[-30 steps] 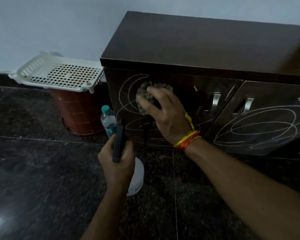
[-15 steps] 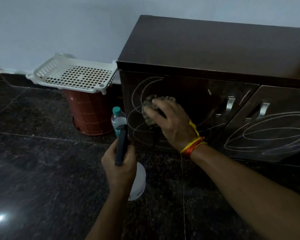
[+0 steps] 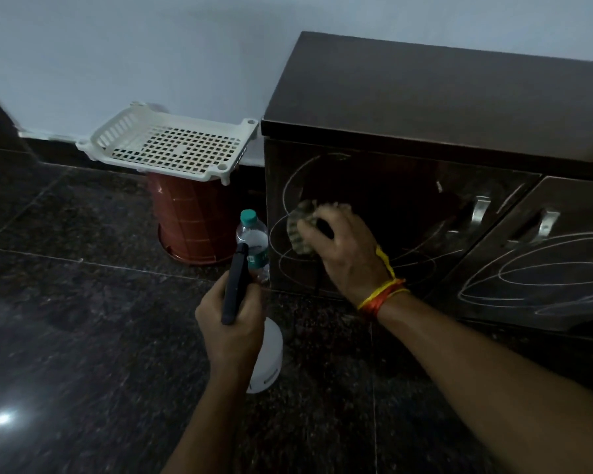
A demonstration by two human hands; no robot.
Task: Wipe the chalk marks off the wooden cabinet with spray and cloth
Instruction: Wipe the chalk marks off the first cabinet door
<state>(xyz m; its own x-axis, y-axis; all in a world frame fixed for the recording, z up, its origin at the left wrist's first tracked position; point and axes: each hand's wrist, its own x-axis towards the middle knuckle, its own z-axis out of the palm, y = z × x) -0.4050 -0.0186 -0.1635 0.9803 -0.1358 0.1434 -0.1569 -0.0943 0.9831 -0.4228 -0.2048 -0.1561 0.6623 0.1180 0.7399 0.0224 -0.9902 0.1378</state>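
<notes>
A dark wooden cabinet point(image 3: 442, 97) stands against the wall, its two doors covered in white chalk loops. My right hand point(image 3: 346, 254) grips a crumpled greenish cloth point(image 3: 300, 227) and presses it against the left door point(image 3: 384, 206), over the chalk lines. The door's upper middle looks dark and free of chalk. My left hand point(image 3: 231, 323) holds a white spray bottle point(image 3: 266, 357) with a black nozzle in front of the cabinet's lower left corner. The right door point(image 3: 545, 268) carries large chalk ovals.
A clear water bottle point(image 3: 252, 241) with a teal cap stands at the cabinet's left corner. Left of it, a white plastic basket tray point(image 3: 172, 148) rests on an upturned red-brown bucket point(image 3: 192, 220). The floor is dark polished stone.
My right hand with the cloth has slid down and a little left on the left door. The view shifted left. My left hand keeps holding the spray bottle.
</notes>
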